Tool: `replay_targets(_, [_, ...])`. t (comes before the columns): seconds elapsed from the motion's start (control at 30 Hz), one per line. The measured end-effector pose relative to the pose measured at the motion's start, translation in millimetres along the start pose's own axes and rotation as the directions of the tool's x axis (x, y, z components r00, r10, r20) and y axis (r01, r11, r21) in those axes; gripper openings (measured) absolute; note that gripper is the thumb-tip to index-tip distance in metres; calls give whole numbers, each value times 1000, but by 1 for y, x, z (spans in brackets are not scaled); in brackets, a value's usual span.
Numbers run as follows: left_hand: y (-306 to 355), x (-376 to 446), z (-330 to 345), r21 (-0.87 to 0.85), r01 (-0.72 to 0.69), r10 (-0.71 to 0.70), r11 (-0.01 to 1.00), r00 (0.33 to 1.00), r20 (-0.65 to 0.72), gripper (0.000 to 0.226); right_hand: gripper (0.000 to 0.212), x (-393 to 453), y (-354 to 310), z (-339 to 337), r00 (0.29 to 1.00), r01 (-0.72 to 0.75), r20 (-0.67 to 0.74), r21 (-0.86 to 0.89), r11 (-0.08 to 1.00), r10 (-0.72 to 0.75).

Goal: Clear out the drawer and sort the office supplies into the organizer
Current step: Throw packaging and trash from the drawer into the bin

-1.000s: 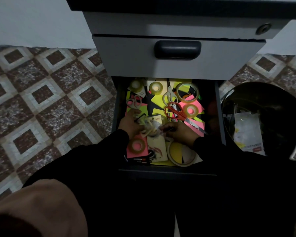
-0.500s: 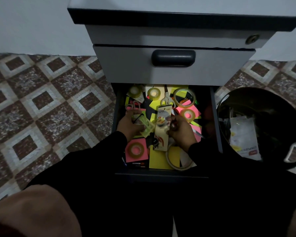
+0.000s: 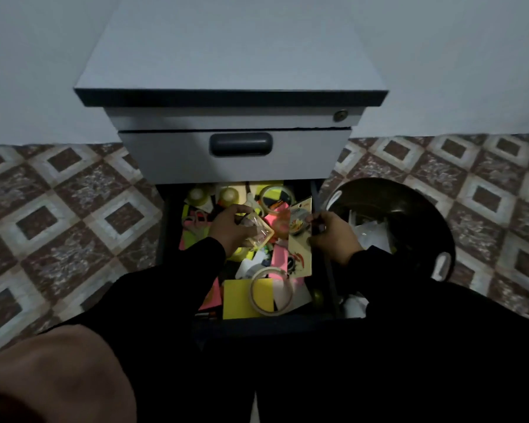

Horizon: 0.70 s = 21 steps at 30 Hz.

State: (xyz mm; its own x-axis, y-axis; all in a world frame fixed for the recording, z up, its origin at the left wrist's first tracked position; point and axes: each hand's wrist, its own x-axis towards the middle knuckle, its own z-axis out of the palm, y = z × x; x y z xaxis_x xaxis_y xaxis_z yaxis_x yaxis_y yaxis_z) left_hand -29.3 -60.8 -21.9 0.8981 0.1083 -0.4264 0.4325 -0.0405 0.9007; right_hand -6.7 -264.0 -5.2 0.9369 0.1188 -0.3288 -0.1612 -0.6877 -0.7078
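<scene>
The left hand [image 3: 226,230] grips clear packaging [image 3: 258,232] and the right hand [image 3: 333,236] pinches a printed card [image 3: 300,236] over the drawer [image 3: 324,261]. The slippery plastic may slide out and fall among the clutter.

Sleeves [image 3: 153,288]: long, black, plain; both reach to the wrists and close snugly there.
Left hand [image 3: 226,230]: bare, no glove; no ring or watch can be made out in the dim light.
Right hand [image 3: 333,239]: bare, no glove; cuff edge sits right at the wrist.
Lower garment [image 3: 379,361]: black, fills the near middle and right; no seams or markings visible.
Knee [image 3: 52,374]: near left, covered in a brownish fabric, blurred; detail cannot be told.
</scene>
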Motion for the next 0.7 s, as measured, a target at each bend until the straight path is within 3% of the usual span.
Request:
replay_targets(0.33, [33, 12, 115, 191, -195, 165, 962, 973, 162, 39, 31, -8, 50, -105, 978, -123, -171, -38, 992, 115])
replay_targets(0.53, [43, 19, 170, 216, -110, 43, 970, 956, 291, 41, 36, -10, 79, -135, 959, -174, -245, -116, 978, 142])
replay_targets(0.7, [40, 25, 168, 346, -124, 2, 930, 942, 335, 42, 38, -11, 87, -139, 961, -195, -221, -119, 973, 166])
